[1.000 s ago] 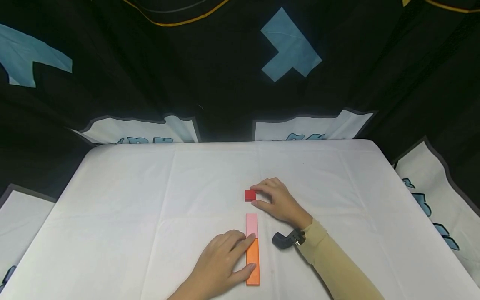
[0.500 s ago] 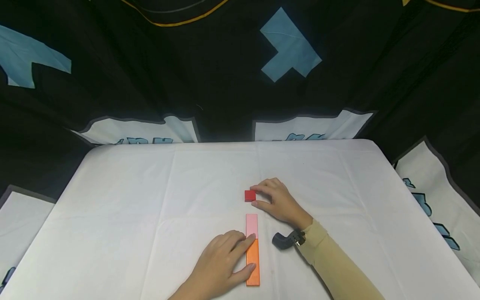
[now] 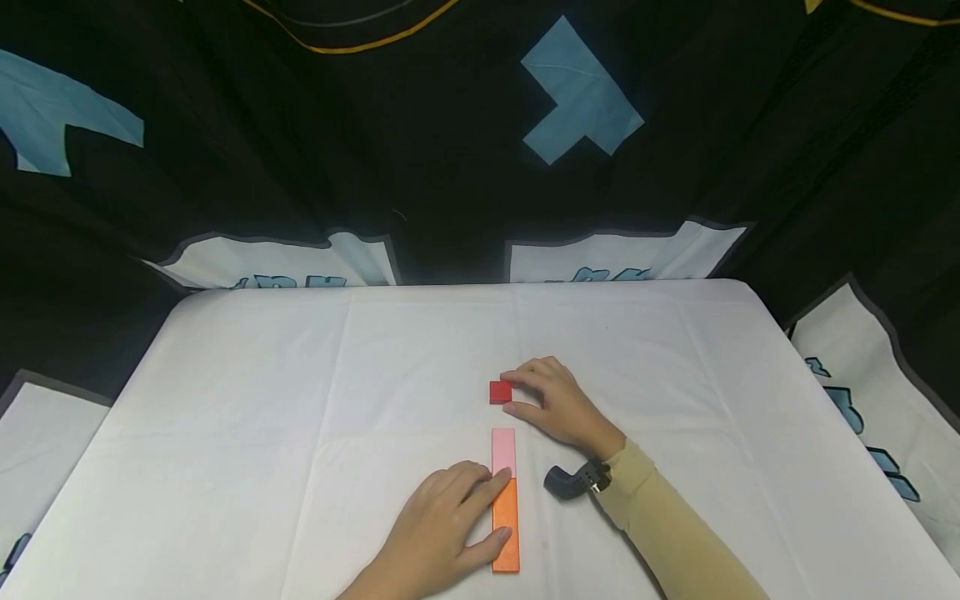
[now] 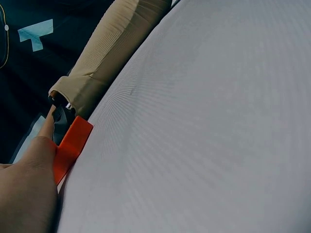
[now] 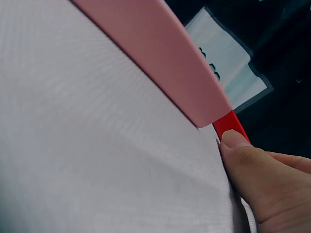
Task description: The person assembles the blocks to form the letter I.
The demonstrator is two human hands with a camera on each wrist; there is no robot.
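Head view: right hand (image 3: 558, 406) pinches red block (image 3: 500, 392) between thumb and forefinger, on the white table (image 3: 300, 400), just right of centre. Pink block (image 3: 503, 452) lies at 6 o'clock of it, apart, butting orange block (image 3: 506, 523). Left hand (image 3: 442, 533) rests on the orange block's left side, fingers loosely extended.

Left wrist view: thumb against orange block (image 4: 70, 145); tan sleeve (image 4: 109, 53) at 12 o'clock.

Right wrist view: fingertip (image 5: 235, 140) on red block (image 5: 231, 126), pink block (image 5: 160, 53) just beside.

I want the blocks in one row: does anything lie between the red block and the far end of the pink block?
Nothing visible does: only bare tablecloth separates the red block, pinched by the right hand, from the pink block.
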